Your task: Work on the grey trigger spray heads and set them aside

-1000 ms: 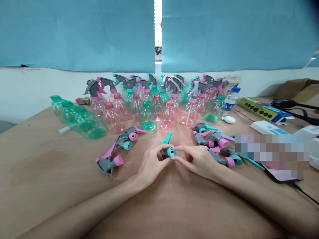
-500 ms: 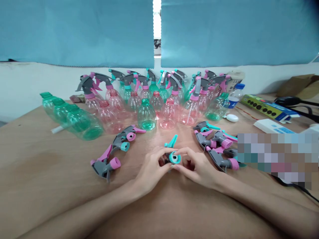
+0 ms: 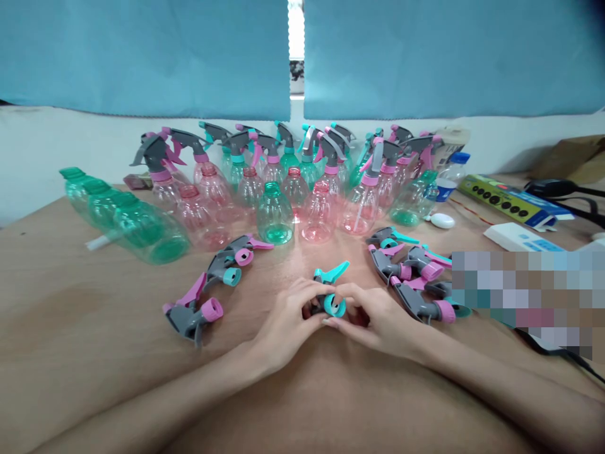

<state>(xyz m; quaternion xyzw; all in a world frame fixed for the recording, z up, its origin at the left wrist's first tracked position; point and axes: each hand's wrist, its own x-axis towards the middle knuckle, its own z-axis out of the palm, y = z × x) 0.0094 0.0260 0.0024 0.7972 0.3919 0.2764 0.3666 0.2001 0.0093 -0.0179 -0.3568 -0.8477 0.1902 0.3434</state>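
Between my two hands, near the middle of the table, is a grey spray trigger head (image 3: 320, 304) with a turquoise collar and lever. My left hand (image 3: 289, 318) is closed around its grey body from the left. From the right, the thumb and fingers of my right hand (image 3: 378, 315) pinch the turquoise collar, whose open end faces me. Loose spray heads lie on both sides: a grey and pink one (image 3: 191, 315) to the left, and another pink-collared one (image 3: 420, 301) to the right, among several more.
Beyond my hands stand several open bottles, among them a green one (image 3: 275, 217) and a pink one (image 3: 317, 217). Fitted spray bottles (image 3: 163, 189) fill the rows behind. Green bottles (image 3: 142, 221) line up at left. A yellow-green box (image 3: 496, 200) and a white box (image 3: 522, 239) lie right.
The spray head has turned slightly between my hands, its turquoise lever swinging to the right and its collar tilting rightward. Both hands keep their grip. The whole view has shifted a little.
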